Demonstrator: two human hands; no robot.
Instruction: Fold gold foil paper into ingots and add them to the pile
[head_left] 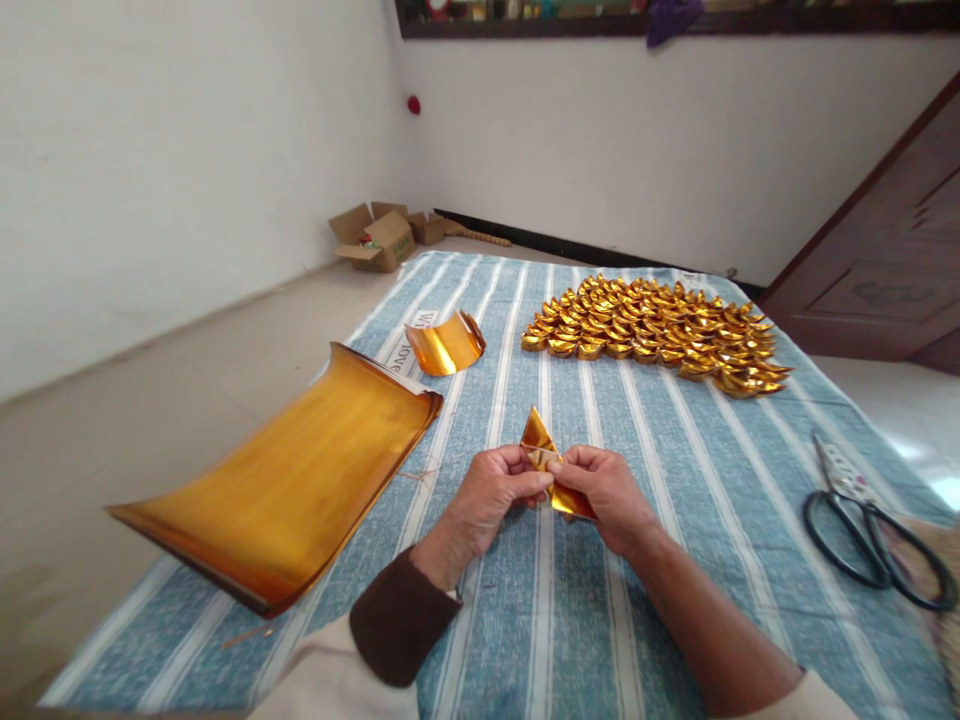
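Between my two hands is a partly folded piece of gold foil paper (538, 434), one pointed end sticking up and away from me. My left hand (491, 492) pinches its left side, thumb on top. From the right, my right hand (606, 492) grips it with the thumb pressed on a crease near the middle. A lower corner of the foil shows under the right fingers. The fingertips beneath the paper are mostly hidden. Beyond the hands, many folded gold paper ingots (645, 325) stand packed together in rows.
A stack of large gold foil sheets (292, 470) lies curled at the left table edge. Behind it sits a smaller curved stack of gold strips (448, 345). Black-handled scissors (874, 545) rest at the right on the striped tablecloth (517, 610). An opened cardboard box (375, 240) is on the floor.
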